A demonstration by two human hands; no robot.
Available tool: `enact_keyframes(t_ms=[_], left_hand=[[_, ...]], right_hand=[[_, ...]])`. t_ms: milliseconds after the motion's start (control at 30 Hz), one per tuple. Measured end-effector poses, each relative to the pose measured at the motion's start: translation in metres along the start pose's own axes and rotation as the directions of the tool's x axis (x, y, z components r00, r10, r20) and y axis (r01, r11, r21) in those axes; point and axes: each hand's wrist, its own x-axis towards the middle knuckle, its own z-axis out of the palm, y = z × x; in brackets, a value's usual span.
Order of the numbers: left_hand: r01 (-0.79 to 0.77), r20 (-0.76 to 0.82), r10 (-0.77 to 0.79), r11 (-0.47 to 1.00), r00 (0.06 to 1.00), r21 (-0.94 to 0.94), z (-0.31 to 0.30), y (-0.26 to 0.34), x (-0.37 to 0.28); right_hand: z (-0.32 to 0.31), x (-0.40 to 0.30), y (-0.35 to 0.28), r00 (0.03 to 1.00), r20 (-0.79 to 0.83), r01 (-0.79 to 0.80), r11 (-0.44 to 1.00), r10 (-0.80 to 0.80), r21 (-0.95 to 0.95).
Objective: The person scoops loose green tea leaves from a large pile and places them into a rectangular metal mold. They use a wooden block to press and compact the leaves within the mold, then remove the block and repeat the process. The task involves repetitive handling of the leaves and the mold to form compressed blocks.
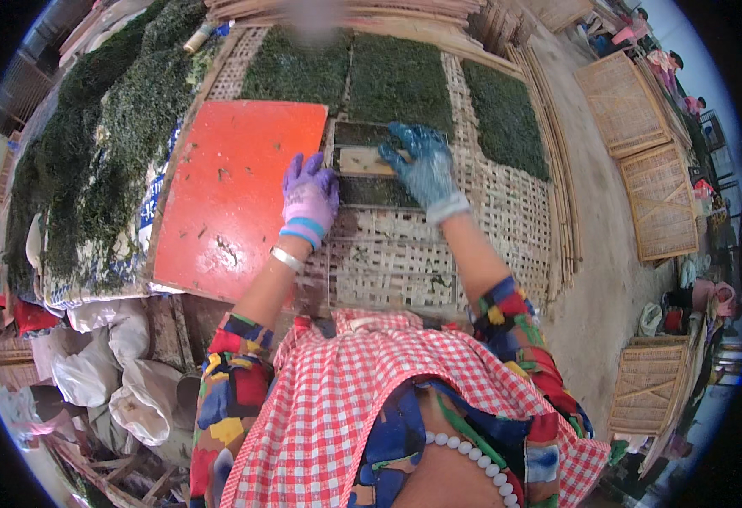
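My left hand [310, 195], in a purple glove, is at the left side of a dark rectangular frame [377, 200]; its fingers are spread beside the red board [237, 190]. Over the right part of that frame lies my right hand [425, 166] in a wet blue glove, thumb and fingers apart. A pale wooden strip [361, 161] crosses the frame's middle, between two dark bands. Whether the right fingers grip the strip or only rest there is hidden. Beneath the frame is a woven bamboo screen [396, 254]. Dark green seaweed-like sheets [402, 76] lie along its far side.
A large heap of stringy dark green seaweed-like material [136, 120] covers the left. Another such sheet [504, 114] lies at right, beside stacked screen edges [561, 190]. White sacks [142, 400] stand low at left. Woven panels [659, 197] and people [666, 63] are at far right.
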Motion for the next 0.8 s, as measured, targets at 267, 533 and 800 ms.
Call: enact_keyframes(t_ms=[267, 533, 800], left_hand=[[0.16, -0.089, -0.189, 0.953, 0.978, -0.257, -0.001, -0.005, 0.021], [0.109, 0.322, -0.052, 0.981, 0.945, -0.162, 0.01, 0.007, 0.026], [0.065, 0.269, -0.036, 0.993, 0.962, -0.1, 0.002, 0.009, 0.014]], right_hand=[[-0.03, -0.01, 0.0, 0.988, 0.111, 0.111, 0.993, -0.106, -0.036], [-0.004, -0.035, -0.008, 0.972, 0.231, 0.027, 0.997, -0.043, 0.072], [0.015, -0.05, -0.008, 0.968, 0.243, -0.189, 0.806, 0.058, 0.561]])
